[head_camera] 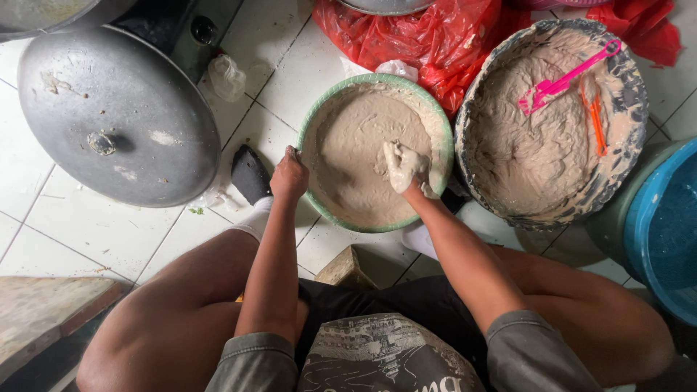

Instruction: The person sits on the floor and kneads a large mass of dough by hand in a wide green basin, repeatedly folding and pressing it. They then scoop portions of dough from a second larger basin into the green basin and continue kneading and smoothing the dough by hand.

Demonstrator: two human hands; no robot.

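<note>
Fingers of left hand [289, 176] grip green bowl [311, 123] rim; right hand [404, 167] clenched on batter [356, 138]; bowl round, opening upward.

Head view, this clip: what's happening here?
A person sits low on a tiled floor working pale, thick batter in a green-rimmed bowl. The left hand grips the bowl's near-left rim, while the right hand, coated in batter, is down in the mix. To the right sits a larger batter-smeared basin with a pink utensil lying in it. A grey metal lid lies to the left, and red plastic bags are behind.
</note>
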